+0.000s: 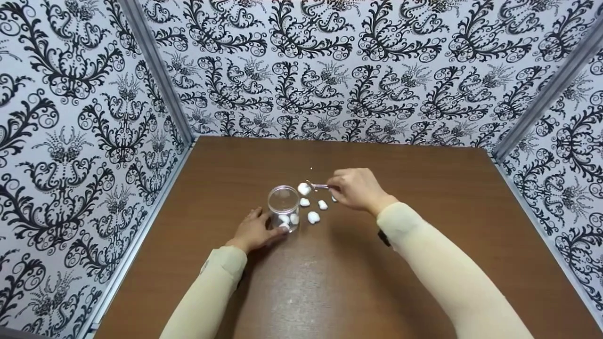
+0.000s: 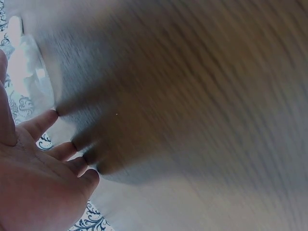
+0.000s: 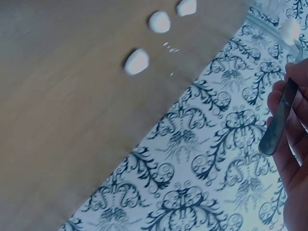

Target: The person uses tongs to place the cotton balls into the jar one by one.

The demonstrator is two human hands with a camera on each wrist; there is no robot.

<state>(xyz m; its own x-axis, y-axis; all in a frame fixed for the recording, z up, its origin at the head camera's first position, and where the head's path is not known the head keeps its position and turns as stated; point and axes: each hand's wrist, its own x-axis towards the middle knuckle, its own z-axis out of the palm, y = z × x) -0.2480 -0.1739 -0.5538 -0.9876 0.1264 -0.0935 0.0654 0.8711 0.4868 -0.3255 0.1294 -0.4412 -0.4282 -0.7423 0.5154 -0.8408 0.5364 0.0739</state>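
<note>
Three patterned walls (image 1: pixel 311 94), brown tabletop (image 1: pixel 226 174) (white puffs (image 1: pixel 313 217)).

Clear jar (image 1: pixel 283 211) is held from its left side by the left hand (image 1: pixel 253 230), thumb laid across the lower front. A few white balls (image 1: pixel 284 219) are contained near its bottom. Thin metal utensil (image 1: pixel 321 186) is gripped in the right hand (image 1: pixel 358 189), pointed left; a white ball (image 1: pixel 304 189) is met by its far end (lifted or on the table, can't be told). Loose white balls (image 1: pixel 313 217) are scattered on the brown table (image 1: pixel 443 193) just right of the jar, one partly hidden by the right hand. Both arms are covered by cream sleeves (image 1: pixel 438 254). Table is bounded by scroll-patterned walls (image 1: pixel 311 84).
</note>
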